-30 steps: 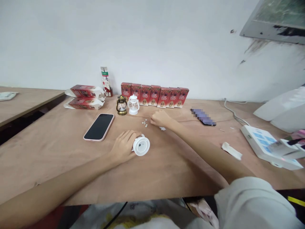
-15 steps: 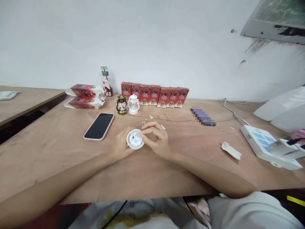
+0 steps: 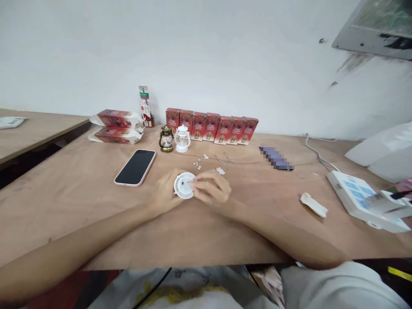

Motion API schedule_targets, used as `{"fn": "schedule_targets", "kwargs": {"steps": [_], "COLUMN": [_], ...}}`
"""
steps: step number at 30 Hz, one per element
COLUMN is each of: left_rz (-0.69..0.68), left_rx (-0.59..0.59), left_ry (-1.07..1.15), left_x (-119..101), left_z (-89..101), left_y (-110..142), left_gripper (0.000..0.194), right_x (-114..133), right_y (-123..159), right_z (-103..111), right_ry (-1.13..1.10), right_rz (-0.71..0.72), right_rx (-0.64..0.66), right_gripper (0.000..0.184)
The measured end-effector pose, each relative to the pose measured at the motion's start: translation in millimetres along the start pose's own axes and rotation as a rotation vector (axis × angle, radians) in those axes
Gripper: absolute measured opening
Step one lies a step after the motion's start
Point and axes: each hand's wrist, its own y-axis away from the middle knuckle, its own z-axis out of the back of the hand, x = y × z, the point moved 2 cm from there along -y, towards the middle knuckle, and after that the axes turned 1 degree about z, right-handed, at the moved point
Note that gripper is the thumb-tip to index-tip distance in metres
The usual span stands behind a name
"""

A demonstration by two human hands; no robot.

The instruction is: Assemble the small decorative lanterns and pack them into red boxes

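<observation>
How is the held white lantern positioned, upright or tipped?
Tipped: in the left hand, the white lantern shows its round underside to the camera.

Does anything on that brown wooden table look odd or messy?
Two red-and-white cardboard boxes lie on their sides, flaps open, unlike the upright row of red cardboard boxes. Thin, pale sticks lie scattered at different angles beyond the right hand.
</observation>
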Motion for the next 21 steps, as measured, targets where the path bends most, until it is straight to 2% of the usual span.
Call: {"fn": "schedule_targets", "kwargs": {"steps": [3, 8, 11, 17, 21], "left_rz": [0.003, 0.027, 0.027, 0.029, 0.019], "left_rx": [-0.009, -0.018, -0.029, -0.031, -0.022], "left_ry": [0.002, 0.005, 0.030, 0.030, 0.026], "left_x": [1.2, 2.5, 4.2, 7.9, 5.2], "left_z": [-0.2, -0.2, -1.3, -4.2, -2.9], "left_y": [-0.4, -1.3, -0.6, 1.5, 1.1], "left_gripper": [0.022, 0.022, 0.019, 0.017, 0.017], "right_x": [-2.1, -2.7, -2.5, -4.8, -4.5], "right_y": [-0.5, -3.2, -5.5, -6.4, -2.5], "right_z": [-0.4, 0.5, 1.5, -1.5, -6.4], "right_ry": [0.034, 0.006, -0.125, -0.384, -0.528], "right_rz": [0.069, 0.011, -0.115, -0.478, -0.627], "right_rx": [0.018, 0.098, 0.144, 0.203, 0.208], "right_gripper": [0.013, 0.012, 0.008, 0.008, 0.010]}}
